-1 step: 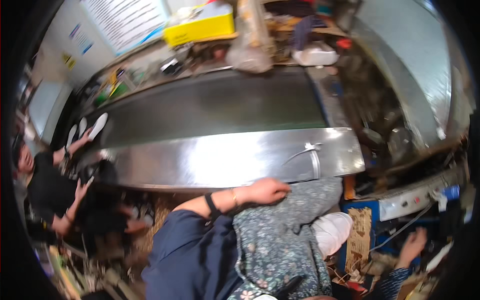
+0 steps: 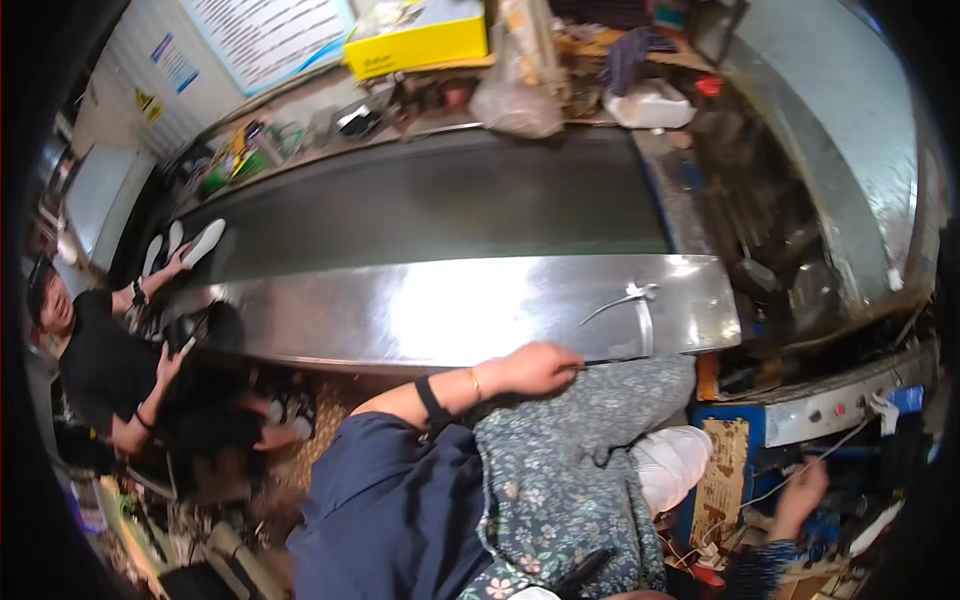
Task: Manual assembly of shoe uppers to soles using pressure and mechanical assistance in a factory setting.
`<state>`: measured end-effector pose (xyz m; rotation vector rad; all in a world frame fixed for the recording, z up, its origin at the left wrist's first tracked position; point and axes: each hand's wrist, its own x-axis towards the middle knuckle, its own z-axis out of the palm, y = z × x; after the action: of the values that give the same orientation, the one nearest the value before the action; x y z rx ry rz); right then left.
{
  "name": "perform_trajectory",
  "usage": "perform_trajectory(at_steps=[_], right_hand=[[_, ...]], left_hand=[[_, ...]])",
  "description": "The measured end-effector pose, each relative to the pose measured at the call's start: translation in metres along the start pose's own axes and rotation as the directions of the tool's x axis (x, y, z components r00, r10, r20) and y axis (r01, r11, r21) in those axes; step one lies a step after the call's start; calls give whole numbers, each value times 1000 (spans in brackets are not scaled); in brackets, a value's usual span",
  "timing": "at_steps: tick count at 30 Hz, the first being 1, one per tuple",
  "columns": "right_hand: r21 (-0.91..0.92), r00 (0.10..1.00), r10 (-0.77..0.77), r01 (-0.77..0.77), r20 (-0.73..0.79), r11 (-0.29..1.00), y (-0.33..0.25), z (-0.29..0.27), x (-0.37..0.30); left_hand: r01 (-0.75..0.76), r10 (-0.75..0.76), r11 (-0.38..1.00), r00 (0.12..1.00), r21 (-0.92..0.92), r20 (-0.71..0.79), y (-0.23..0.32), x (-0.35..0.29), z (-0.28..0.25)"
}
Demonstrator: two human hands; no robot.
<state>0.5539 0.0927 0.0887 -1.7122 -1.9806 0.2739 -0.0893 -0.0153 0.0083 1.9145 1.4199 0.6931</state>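
My left hand [image 2: 535, 368] rests at the front edge of a shiny steel plate [image 2: 420, 310], fingers curled. A thin dark strip runs rightward from it along the edge; whether the hand grips it is unclear. That arm is bare with a black wristband and a thin bracelet, coming out of a navy sleeve [image 2: 390, 500]. Below it lie floral fabric [image 2: 560, 480] and a white shoe [image 2: 672, 462]. My right hand [image 2: 800, 495], in a dark patterned sleeve, hangs with fingers apart over wires and clutter at the lower right, holding nothing.
A dark conveyor belt [image 2: 430, 200] runs behind the steel plate, which carries a curved metal handle [image 2: 630, 300]. A person in black [image 2: 100, 370] at the left holds white soles [image 2: 205, 240]. A yellow box [image 2: 415, 40], plastic bag [image 2: 515, 100] and blue machine base [image 2: 830, 410] stand around.
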Motion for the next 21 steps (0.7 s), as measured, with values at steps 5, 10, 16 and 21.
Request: perform_trajectory(at_steps=[5,10,16,21], right_hand=[[71,941,-327,322,86,944,-147,216,-60],[51,943,-300,296,145,954,-165,265,-66],[180,984,-135,112,120,977,-178,272,-54],[178,987,-124,104,101,979,-186,272,-56]], left_hand=[[284,-200,915,936,287,-289,-59,-48,-37],[534,-422,809,819,246,-390,-87,-75,-51],[346,-190,883,881,318,-432,-86,-10,2],[300,-219,810,952,503,-215,-60,12,28]])
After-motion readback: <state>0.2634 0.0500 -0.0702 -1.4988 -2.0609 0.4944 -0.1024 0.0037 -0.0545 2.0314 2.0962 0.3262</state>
